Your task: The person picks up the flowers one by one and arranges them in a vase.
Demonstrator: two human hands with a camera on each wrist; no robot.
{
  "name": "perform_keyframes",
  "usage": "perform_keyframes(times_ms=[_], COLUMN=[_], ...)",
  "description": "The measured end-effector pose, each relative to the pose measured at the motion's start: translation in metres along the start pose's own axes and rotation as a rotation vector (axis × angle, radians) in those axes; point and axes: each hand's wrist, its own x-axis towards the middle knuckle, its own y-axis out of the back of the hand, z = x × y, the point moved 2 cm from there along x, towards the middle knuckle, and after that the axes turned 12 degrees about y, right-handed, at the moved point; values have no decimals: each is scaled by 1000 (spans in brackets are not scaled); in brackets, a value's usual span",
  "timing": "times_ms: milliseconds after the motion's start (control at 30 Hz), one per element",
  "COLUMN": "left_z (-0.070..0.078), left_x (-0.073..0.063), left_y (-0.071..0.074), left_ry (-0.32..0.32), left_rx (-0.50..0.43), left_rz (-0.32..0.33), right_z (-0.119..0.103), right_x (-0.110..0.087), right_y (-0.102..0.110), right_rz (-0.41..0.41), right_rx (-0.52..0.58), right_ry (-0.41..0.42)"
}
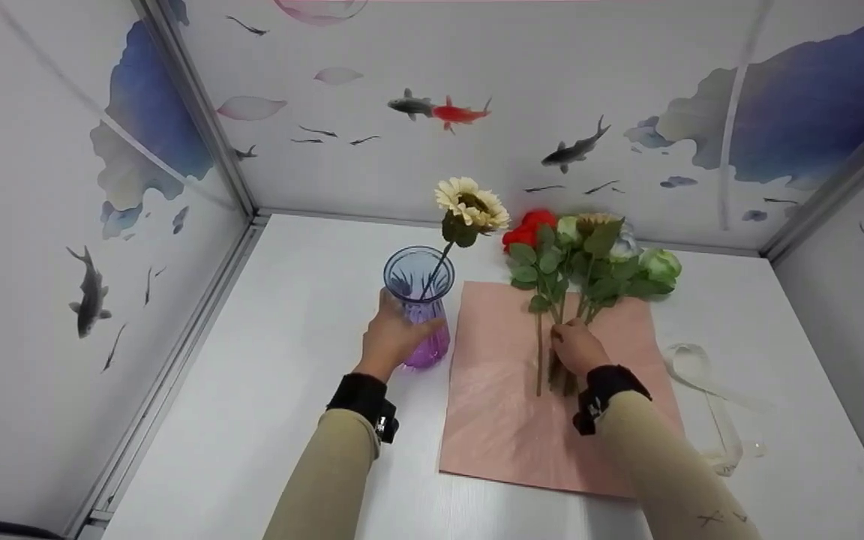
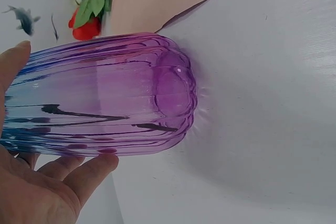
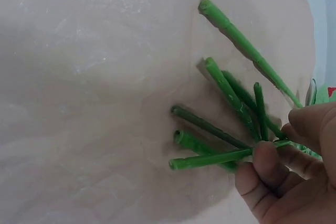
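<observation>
My left hand [image 1: 394, 341] grips a ribbed glass vase [image 1: 428, 346], blue at the rim and purple at the base, standing upright on the table. In the left wrist view, thumb and fingers span the vase [image 2: 126, 90] from opposite sides, with dark stem pieces showing through the glass. One cream sunflower [image 1: 475, 204] leans out to the right. To the right, my right hand [image 1: 580, 347] pinches among the green stems [image 3: 231, 90] of a bunch of artificial flowers [image 1: 601, 259]; how many stems it holds, I cannot tell. A red flower [image 1: 528, 229] lies at the bunch's left.
Under the stems lies a pink wrapping sheet [image 1: 488, 420]. A pale ribbon [image 1: 726, 435] curls on the white table [image 1: 252, 420] to its right. Printed white panels [image 1: 312, 172] wall in the back and both sides.
</observation>
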Motion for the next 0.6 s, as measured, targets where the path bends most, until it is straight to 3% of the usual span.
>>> perform_keyframes(times_ms=[367,600], left_z=[0,-1], left_x=[0,1], left_y=[-1,-1], left_ry=[-4,-21], left_rx=[-2,4], left_rz=[-5,2], right_z=[-4,-9], right_x=[-2,-1], right_y=[8,10], right_rz=[146,170], right_rx=[4,63], right_ry=[31,3])
